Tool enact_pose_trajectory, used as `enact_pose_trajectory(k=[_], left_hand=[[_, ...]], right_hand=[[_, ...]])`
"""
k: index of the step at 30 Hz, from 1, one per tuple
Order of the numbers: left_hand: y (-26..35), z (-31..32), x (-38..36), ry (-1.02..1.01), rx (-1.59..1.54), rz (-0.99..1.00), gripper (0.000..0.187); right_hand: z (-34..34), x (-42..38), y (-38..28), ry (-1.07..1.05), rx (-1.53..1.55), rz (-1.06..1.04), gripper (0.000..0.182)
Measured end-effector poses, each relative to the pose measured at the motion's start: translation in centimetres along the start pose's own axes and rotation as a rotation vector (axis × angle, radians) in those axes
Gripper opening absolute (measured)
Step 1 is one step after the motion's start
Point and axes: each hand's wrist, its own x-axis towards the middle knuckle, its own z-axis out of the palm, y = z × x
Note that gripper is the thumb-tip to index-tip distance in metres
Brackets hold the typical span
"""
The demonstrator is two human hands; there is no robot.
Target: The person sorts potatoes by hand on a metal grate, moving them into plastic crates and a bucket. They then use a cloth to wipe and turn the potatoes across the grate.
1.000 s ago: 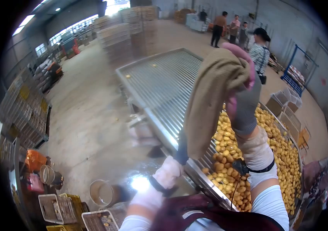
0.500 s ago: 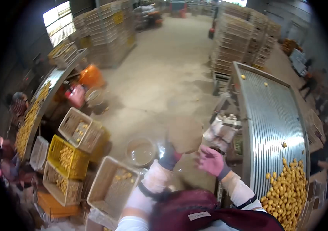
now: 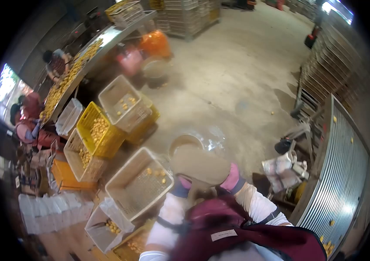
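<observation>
Both hands wear pink-purple gloves with dark cuffs and are held out in front of my body. Between them is a flat, brown-grey thing with rounded edges (image 3: 200, 164), blurred, whose kind I cannot make out. My left hand (image 3: 184, 184) is at its near left edge, fingers mostly hidden. My right hand (image 3: 232, 176) grips its right side. Just beyond it, a round basin (image 3: 185, 140) stands on the wet floor. To the left of my left hand is a pale plastic crate (image 3: 137, 191) with a few yellow, potato-like pieces (image 3: 155, 172) in it.
A yellow crate (image 3: 96, 150) and pale crates with yellow produce stand at left. Behind them runs a sorting conveyor (image 3: 74, 82), with people beside it. A ribbed metal table (image 3: 339, 174) is at right, near white sacks (image 3: 282, 172). Stacked crates (image 3: 330, 56) stand beyond.
My view has turned left, so the ribbed table has shifted right. My right hand was apart with fingers spread; now it is on the brown-grey thing, which is lower and held between both hands.
</observation>
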Motion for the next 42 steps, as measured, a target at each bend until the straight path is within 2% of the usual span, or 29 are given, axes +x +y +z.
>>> enact_pose_trajectory(k=[2, 6, 8, 11, 14, 17, 20, 23, 25, 27, 28, 29, 30, 31, 32, 35, 36, 38, 40, 42], left_hand=[[-0.3, 0.4, 0.9, 0.086, 0.006, -0.026, 0.048], [-1.9, 1.5, 3.4, 0.232, 0.052, -0.061, 0.047], [-2.8, 1.0, 4.3, 0.299, 0.077, -0.078, 0.047], [-3.4, -0.9, 5.1, 0.376, 0.106, -0.11, 0.046], [-4.3, -3.0, 6.1, 0.379, 0.138, -0.135, 0.046], [-5.5, -5.1, 7.4, 0.288, 0.186, -0.152, 0.045], [-6.7, -7.3, 8.6, 0.14, 0.256, -0.15, 0.045], [-7.9, -9.9, 9.9, 0.012, 0.341, -0.103, 0.044], [-9.0, -12.4, 10.7, 0.001, 0.413, 0.01, 0.039], [-10.3, -14.9, 10.7, 0.044, 0.492, 0.154, 0.031], [-10.5, -16.2, 10.9, -0.011, 0.153, 0.074, 0.033], [-10.8, -17.4, 11.1, -0.038, -0.184, -0.016, 0.035], [-10.6, -18.6, 12.3, -0.13, -0.901, -0.249, 0.042], [-10.3, -19.3, 12.9, -0.215, -1.62, -0.474, 0.05], [-8.9, -19.0, 13.1, 0.338, -0.784, -0.719, 0.068], [-13.1, -18.5, 13.4, 0.275, -1.112, -0.629, 0.07], [-12.2, -16.5, 14.5, 0.302, -1.147, -0.593, 0.069], [-7.5, -11.2, 17.4, 0.352, -1.207, -0.519, 0.068], [-6.2, -9.4, 17.4, 0.331, -1.171, -0.487, 0.068], [-3.6, -8.8, 17.1, 0.198, -0.697, -0.314, 0.066]], right_hand=[[-2.7, 1.5, 0.3, -0.042, -0.089, 0.064, 0.038], [-0.7, 5.0, -1.8, 0.077, 0.623, 0.438, 0.042], [-3.1, 5.6, -1.7, -0.001, 0.813, 0.542, 0.048], [-0.9, 7.9, -3.8, -0.019, -0.26, 0.468, 0.066], [-3.9, 10.2, -1.6, -0.143, -0.566, 0.431, 0.09], [-5.2, 12.6, 0.9, -0.233, -1.195, 0.233, 0.093], [-2.2, 14.0, 1.4, -0.191, -1.752, -0.057, 0.086], [-1.4, 16.2, 1.5, -0.099, -1.509, -0.092, 0.071], [-6.1, 17.6, 3.1, -0.168, -1.519, 0.148, 0.066], [-9.5, 18.1, 3.7, -0.157, -1.062, 0.358, 0.06], [-10.6, 18.6, 3.6, -0.105, -0.611, 0.421, 0.057], [-9.9, 19.4, 3.2, -0.071, -0.384, 0.401, 0.055], [-9.2, 20.2, 2.9, -0.043, -0.156, 0.381, 0.053], [-4.9, 21.4, 0.7, -0.041, -0.158, 0.301, 0.052], [-2.4, 22.0, -0.3, -0.004, -0.24, 0.291, 0.049], [1.1, 23.2, -0.8, 0.166, -0.536, 0.327, 0.044], [1.1, 23.4, 0.1, 0.234, -0.582, 0.308, 0.045], [1.0, 23.0, 3.5, 0.328, -0.52, 0.134, 0.048], [3.8, 23.5, 3.4, 0.341, -0.66, 0.047, 0.05], [4.5, 23.6, 2.7, 0.334, -0.821, 0.051, 0.052]])
